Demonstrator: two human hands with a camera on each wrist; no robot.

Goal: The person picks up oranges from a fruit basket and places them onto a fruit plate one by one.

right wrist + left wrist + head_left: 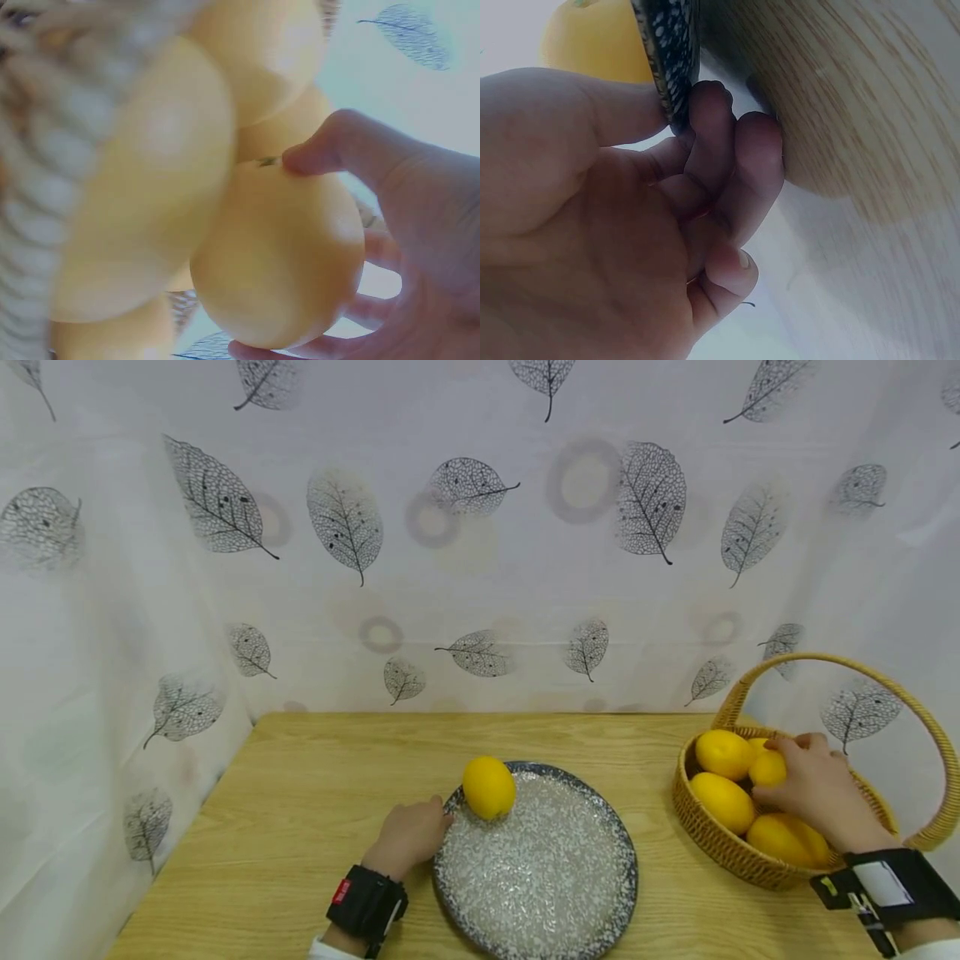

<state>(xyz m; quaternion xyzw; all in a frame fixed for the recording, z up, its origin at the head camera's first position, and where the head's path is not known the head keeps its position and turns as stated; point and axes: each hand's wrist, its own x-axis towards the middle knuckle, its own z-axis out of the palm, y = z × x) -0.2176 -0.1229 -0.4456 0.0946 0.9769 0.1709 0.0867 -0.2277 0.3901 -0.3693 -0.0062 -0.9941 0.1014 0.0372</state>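
Observation:
A speckled grey plate with a dark rim (536,868) lies on the wooden table, a yellow lemon (489,787) resting at its upper left edge. My left hand (411,837) pinches the plate's left rim, thumb above and curled fingers beneath, as the left wrist view shows. At the right, my right hand (813,785) reaches into a wicker basket (723,852) of several lemons. Its thumb and fingers are curled round one lemon (277,255), which sits among the others in the basket.
The basket's tall arched handle (930,718) rises beside my right forearm. Behind the table (337,768) hangs a pale curtain (480,577) with a leaf print, which also runs down the left side.

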